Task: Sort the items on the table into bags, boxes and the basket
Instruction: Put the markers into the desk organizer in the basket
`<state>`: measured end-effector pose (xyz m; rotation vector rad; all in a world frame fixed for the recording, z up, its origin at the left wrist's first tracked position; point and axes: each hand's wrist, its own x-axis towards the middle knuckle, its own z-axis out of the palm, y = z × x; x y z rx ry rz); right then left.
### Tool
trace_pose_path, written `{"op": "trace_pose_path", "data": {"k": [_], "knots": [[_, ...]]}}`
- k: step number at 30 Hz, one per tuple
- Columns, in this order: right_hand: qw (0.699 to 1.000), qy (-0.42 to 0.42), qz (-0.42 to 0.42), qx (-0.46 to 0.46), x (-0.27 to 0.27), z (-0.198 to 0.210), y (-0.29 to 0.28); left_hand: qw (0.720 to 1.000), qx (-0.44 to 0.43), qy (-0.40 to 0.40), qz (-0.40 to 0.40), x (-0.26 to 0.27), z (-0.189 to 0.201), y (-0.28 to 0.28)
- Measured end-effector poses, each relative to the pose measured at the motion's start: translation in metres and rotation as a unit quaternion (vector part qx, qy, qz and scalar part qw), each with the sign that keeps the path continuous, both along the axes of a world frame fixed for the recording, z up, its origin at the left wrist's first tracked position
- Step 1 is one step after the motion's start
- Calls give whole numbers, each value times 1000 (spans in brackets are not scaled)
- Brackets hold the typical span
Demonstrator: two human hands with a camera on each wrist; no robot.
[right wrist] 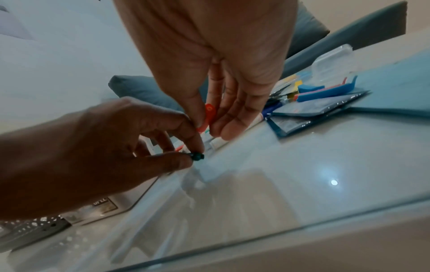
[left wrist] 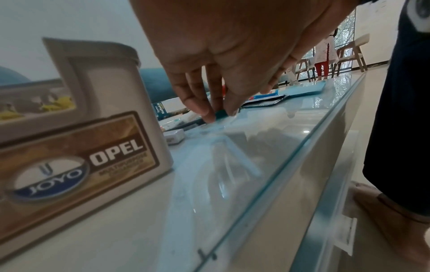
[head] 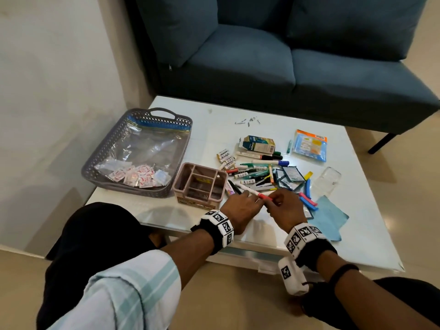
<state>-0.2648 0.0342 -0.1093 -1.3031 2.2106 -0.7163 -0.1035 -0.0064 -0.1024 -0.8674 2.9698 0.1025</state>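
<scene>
Both hands meet at the table's near edge: the right hand (head: 283, 206) pinches the red-capped marker (head: 252, 193) at its cap end, while the left hand (head: 240, 208) pinches a small dark teal-tipped piece (right wrist: 197, 156) — what exactly, I cannot tell. Loosely held, either could roll off the glass table (head: 357, 234). The compartment organizer (head: 199, 184) sits just left, the marker pile (head: 259, 170) crowding behind; the basket (head: 107, 148) lies further left.

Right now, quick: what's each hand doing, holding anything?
Left hand: fingers pinch a small teal piece.
Right hand: fingers pinch the red-capped marker.
</scene>
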Motion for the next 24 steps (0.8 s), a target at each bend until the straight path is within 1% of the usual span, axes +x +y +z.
{"op": "trace_pose_path", "data": {"k": [3,6,9,10,13,17,19,20,22,24], "knots": [[998,-25,-27,-55,-2,16,9,999,-29,44,-10,-2,3,3],[993,-48,-52,-99,-5,35,15,988,-25,154,-19,-6,11,1],[986,-35,-69,-150,-5,60,17,965,-26,261,-16,-12,28,-4],[982,-29,-68,-174,-5,71,18,954,-22,299,-4,-12,39,-5],[972,-39,-44,-229,2,103,18,908,-8,417,46,-5,72,-11],[960,-37,29,-277,19,133,6,846,23,517,126,32,118,-33],[957,-23,65,-282,29,141,-6,820,6,548,166,62,138,-48],[956,-15,85,-281,37,143,-13,813,-10,553,181,79,144,-56],[953,3,122,-278,52,146,-25,811,-33,547,204,109,148,-67],[947,21,153,-282,69,149,-38,814,-44,533,225,136,144,-72]]}}
